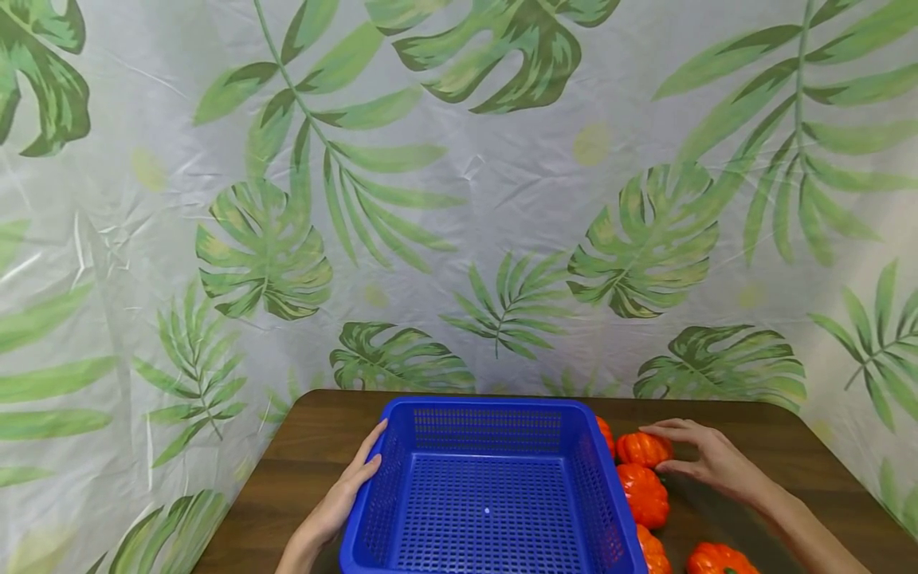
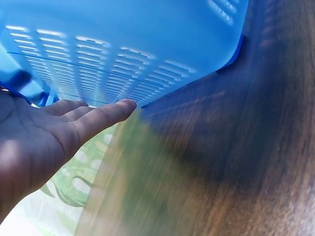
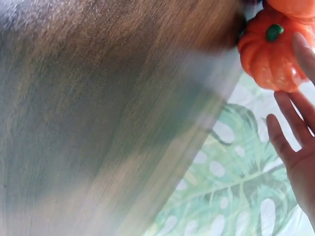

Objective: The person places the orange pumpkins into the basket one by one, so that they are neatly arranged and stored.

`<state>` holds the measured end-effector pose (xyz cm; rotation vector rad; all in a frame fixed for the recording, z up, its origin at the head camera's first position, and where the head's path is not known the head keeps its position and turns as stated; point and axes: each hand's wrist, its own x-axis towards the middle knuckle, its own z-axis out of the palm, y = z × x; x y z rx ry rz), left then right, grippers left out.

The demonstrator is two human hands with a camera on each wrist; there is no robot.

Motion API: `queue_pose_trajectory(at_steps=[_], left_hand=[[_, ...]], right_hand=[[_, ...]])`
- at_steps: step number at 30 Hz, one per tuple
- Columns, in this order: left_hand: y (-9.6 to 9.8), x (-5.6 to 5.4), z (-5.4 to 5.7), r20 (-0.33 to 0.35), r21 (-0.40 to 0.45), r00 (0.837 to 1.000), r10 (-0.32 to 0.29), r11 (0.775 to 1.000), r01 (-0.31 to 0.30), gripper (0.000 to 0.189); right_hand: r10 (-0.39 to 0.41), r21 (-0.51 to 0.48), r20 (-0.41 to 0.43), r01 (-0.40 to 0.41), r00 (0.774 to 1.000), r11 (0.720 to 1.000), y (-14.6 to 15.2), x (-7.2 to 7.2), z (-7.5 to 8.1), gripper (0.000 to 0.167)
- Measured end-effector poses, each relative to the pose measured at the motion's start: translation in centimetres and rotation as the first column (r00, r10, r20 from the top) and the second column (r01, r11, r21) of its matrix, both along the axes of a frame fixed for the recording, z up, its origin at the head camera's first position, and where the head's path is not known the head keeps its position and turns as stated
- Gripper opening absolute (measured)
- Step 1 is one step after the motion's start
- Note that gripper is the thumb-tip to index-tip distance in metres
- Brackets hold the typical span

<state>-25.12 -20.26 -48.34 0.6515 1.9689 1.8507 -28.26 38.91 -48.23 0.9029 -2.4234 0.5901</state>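
A blue plastic basket (image 1: 495, 510) with slotted walls stands on the table, with nothing inside it. Along its left wall lies my left hand (image 1: 343, 490), fingers extended; in the left wrist view those fingers (image 2: 106, 118) reach straight along the slotted side (image 2: 142, 69). To the basket's right, my right hand (image 1: 706, 456) is at a small orange toy pumpkin (image 1: 641, 450), thumb and fingers spread at its right side. The right wrist view shows the pumpkin's green stem (image 3: 274, 32) and my fairly straight fingers (image 3: 293, 115) at its edge.
More red-orange pumpkins line the basket's right side: one behind it (image 1: 605, 433), a larger one (image 1: 643, 496) and one nearer (image 1: 651, 550). Another pumpkin (image 1: 719, 560) sits at the bottom right. The dark wooden table (image 1: 315, 422) meets a leaf-patterned curtain (image 1: 502, 199) behind.
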Motion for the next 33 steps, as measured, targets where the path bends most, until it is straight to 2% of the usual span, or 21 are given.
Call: queue_pose_trajectory(at_steps=[7,17,24,33], left_hand=[[-0.1,0.0,0.0,-0.004,0.008,1.0,-0.008,1.0,0.008,0.06],[-0.1,0.0,-0.1,-0.011,0.012,1.0,-0.01,1.0,0.01,0.06],[0.0,-0.1,-0.2,-0.009,0.012,1.0,0.002,1.0,-0.002,0.06],[-0.1,-0.1,-0.2,-0.008,0.015,1.0,0.004,1.0,-0.004,0.06]], right_hand=[[-0.059,-0.046,-0.029,0.058,0.998,0.997,0.0,0.7,0.5,0.063],[-0.176,-0.093,0.089,0.184,0.98,0.978,0.7,2.2,1.8,0.062],[-0.157,-0.11,0.137,0.172,0.978,0.979,0.8,3.0,2.6,0.066],[-0.138,-0.123,0.228,0.17,0.964,0.978,0.1,3.6,4.2,0.053]])
